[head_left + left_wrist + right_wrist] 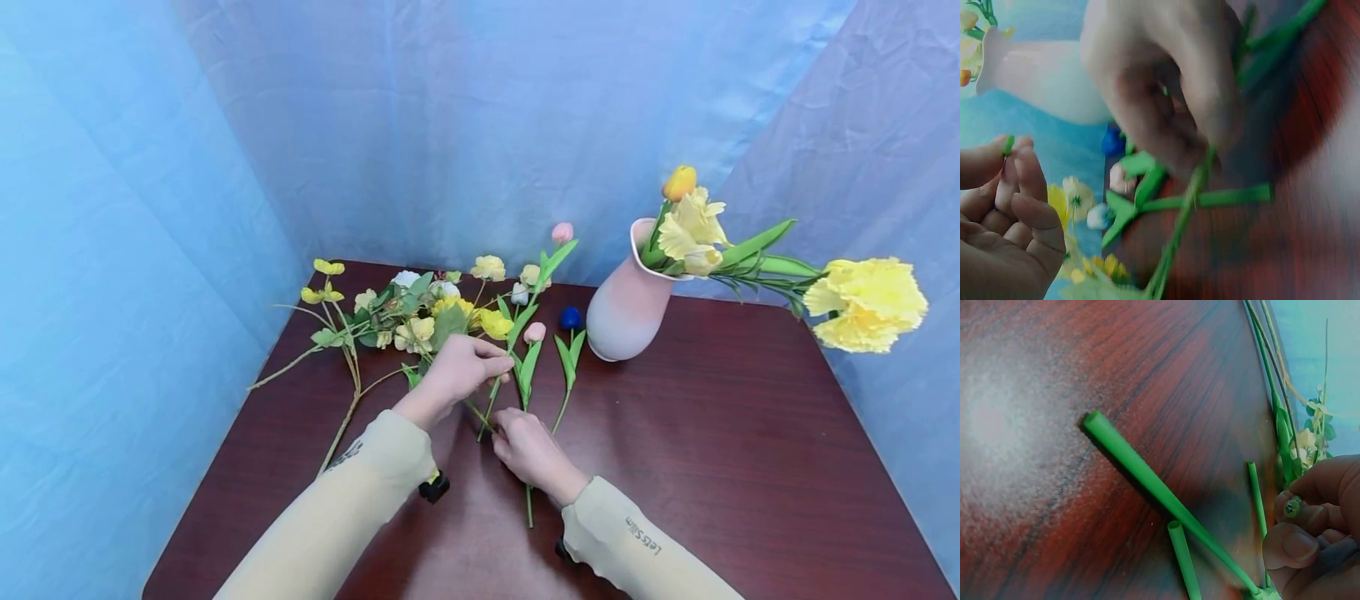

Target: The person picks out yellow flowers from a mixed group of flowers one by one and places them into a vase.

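Observation:
My left hand (468, 367) is over the middle of the flower pile, beside a pink tulip's stem. In the left wrist view, its thumb and fingers pinch a small green bit of a plant (1009, 145); which flower it belongs to I cannot tell. My right hand (528, 446), lower and to the right, pinches a green flower stem (1179, 231) near its end. The stem's cut end (1292, 506) shows between the fingertips in the right wrist view. This stem slants up and left toward the yellow flowers (453, 308). Tulips with pink heads (535, 332) lie beside the hands.
A pink and white vase (630, 308) stands tilted at the back right, holding an orange tulip (679, 183) and yellow carnations (866, 304). A blue tulip (571, 318) lies left of it. A branching stem (352, 400) lies at left on the dark wooden table (720, 467). Blue curtains surround it.

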Available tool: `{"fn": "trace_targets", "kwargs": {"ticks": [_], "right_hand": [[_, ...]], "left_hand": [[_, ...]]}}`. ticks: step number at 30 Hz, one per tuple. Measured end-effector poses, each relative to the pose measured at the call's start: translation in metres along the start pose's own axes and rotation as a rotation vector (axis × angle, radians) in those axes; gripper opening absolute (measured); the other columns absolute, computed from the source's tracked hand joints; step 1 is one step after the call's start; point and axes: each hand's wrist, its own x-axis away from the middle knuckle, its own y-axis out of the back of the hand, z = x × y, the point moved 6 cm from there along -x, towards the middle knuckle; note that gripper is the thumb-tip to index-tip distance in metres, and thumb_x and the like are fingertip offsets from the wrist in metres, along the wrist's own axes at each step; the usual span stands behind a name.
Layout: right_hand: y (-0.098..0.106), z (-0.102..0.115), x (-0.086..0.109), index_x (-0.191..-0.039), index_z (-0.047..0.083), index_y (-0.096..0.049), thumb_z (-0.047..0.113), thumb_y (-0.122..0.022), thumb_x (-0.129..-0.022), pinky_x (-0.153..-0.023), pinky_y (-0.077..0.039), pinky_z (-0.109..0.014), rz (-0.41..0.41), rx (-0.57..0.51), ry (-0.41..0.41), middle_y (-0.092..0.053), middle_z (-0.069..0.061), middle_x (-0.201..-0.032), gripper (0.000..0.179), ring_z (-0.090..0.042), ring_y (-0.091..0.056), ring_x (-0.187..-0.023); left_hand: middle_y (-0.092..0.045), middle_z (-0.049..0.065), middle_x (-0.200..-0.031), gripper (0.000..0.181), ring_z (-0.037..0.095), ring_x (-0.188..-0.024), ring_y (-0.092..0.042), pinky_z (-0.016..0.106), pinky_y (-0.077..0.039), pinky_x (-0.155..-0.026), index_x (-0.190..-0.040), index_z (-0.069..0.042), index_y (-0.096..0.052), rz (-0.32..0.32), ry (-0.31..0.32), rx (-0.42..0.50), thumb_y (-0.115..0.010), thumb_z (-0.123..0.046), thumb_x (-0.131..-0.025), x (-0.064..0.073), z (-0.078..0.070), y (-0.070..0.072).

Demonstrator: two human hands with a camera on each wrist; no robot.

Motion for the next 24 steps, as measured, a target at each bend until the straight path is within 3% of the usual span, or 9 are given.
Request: {"fn": "trace_targets", "kwargs": {"ticks": [3,5,7,9,12,15,24], "right_hand": [[-0.001,-0.002,0.000,-0.095,0.004,-0.072,-0.003,-0.068,-0.084,-0.065,-0.051,-0.034,-0.005,-0.007,-0.004,-0.062,-0.001,-0.082,0.013,-0.017,-0.061,-0.075],[-0.001,-0.002,0.000,-0.097,0.004,-0.072,-0.002,-0.068,-0.084,-0.068,-0.053,-0.037,-0.007,-0.013,-0.009,-0.065,-0.003,-0.086,0.015,-0.019,-0.064,-0.078],[-0.001,-0.003,0.000,-0.098,0.003,-0.073,-0.002,-0.068,-0.084,-0.069,-0.054,-0.039,-0.006,-0.021,-0.009,-0.067,-0.004,-0.088,0.015,-0.020,-0.065,-0.081],[-0.001,-0.002,0.000,-0.097,0.003,-0.072,-0.002,-0.068,-0.084,-0.070,-0.054,-0.039,-0.008,-0.023,-0.001,-0.067,-0.005,-0.087,0.015,-0.020,-0.065,-0.080],[0.000,-0.001,0.000,-0.095,0.003,-0.072,-0.002,-0.068,-0.083,-0.067,-0.052,-0.036,-0.012,-0.024,0.020,-0.063,-0.002,-0.082,0.013,-0.018,-0.062,-0.076],[0.000,0.000,0.000,-0.092,0.004,-0.070,-0.002,-0.069,-0.083,-0.063,-0.049,-0.031,-0.016,-0.023,0.036,-0.058,0.001,-0.077,0.011,-0.014,-0.057,-0.071],[0.000,0.000,0.000,-0.096,0.002,-0.072,-0.003,-0.069,-0.085,-0.065,-0.049,-0.030,-0.010,-0.034,0.026,-0.060,0.000,-0.080,0.013,-0.013,-0.056,-0.071]], "left_hand": [[-0.077,0.005,-0.091,0.028,0.013,-0.068,-0.057,0.027,-0.046,-0.064,-0.109,-0.010,-0.081,0.049,-0.049,-0.045,-0.066,-0.032,-0.101,-0.003,-0.006,-0.011],[-0.076,0.001,-0.103,0.032,0.013,-0.084,-0.064,0.029,-0.050,-0.074,-0.113,-0.014,-0.081,0.062,-0.093,-0.106,-0.062,-0.037,-0.103,-0.005,-0.009,-0.015],[-0.074,0.002,-0.104,0.036,0.017,-0.093,-0.065,0.032,-0.050,-0.082,-0.110,-0.012,-0.080,0.068,-0.122,-0.136,-0.057,-0.039,-0.105,-0.005,-0.010,-0.017],[-0.073,0.005,-0.101,0.037,0.020,-0.093,-0.066,0.034,-0.051,-0.081,-0.103,-0.010,-0.080,0.056,-0.137,-0.136,-0.056,-0.038,-0.106,-0.005,-0.009,-0.015],[-0.072,0.010,-0.096,0.035,0.023,-0.083,-0.065,0.038,-0.054,-0.076,-0.102,-0.007,-0.078,0.042,-0.124,-0.102,-0.055,-0.034,-0.107,-0.004,-0.002,-0.009],[-0.076,0.010,-0.107,0.031,0.019,-0.085,-0.068,0.038,-0.057,-0.075,-0.116,-0.011,-0.078,0.009,-0.084,-0.073,-0.056,-0.031,-0.106,-0.004,0.007,0.001],[-0.076,0.008,-0.100,0.028,0.031,-0.088,-0.070,0.033,-0.053,-0.073,-0.109,-0.011,-0.079,-0.097,-0.008,-0.113,-0.057,-0.028,-0.105,-0.004,0.026,0.028]]}}
